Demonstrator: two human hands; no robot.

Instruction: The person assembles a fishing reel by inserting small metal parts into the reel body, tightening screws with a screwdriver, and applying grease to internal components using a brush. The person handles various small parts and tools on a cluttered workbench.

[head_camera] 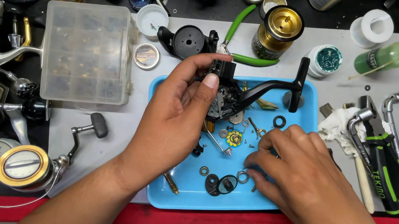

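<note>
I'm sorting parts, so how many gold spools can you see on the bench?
2. One gold spool stands above the blue tray, by the green pliers. The other gold spool is on a reel at lower left. Clutter may hide more.

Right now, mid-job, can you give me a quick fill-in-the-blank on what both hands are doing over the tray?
The left hand holds the black ____ body above the tray.
The right hand picks at small washers lying in the ____ tray.
The clear plastic compartment box sits to the ____ of the tray.

Missing: fishing reel; blue; left
</note>
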